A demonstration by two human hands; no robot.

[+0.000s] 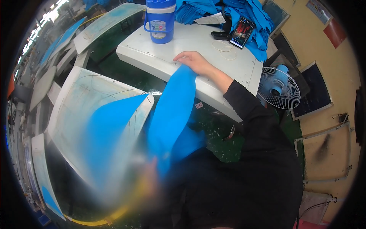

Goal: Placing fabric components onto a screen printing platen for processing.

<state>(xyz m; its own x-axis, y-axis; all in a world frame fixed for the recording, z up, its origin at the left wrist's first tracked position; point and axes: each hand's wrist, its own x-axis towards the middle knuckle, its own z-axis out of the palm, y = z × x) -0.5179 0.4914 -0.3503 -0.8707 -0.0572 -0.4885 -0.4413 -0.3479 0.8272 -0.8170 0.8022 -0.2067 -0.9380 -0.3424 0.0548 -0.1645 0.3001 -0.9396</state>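
My right hand (193,63), in a black sleeve, is closed on the upper end of a long blue fabric piece (172,103) beside the white table's edge. The piece hangs down from it toward my body. Low in the view, my left hand (151,179) is a smear close to the fabric's lower end. Its fingers cannot be made out. Another blue fabric piece (116,118) lies on a pale board (66,103) to the left, its lower part blurred. More blue cloth (189,143) shows behind the hanging piece.
On the white table (148,51) stand a blue jug (160,23) and a pile of blue fabric (248,9), with a lit phone (243,33) and a black case (221,36). A fan (278,87) stands to the right. A yellow curved rail (95,221) runs along the bottom left.
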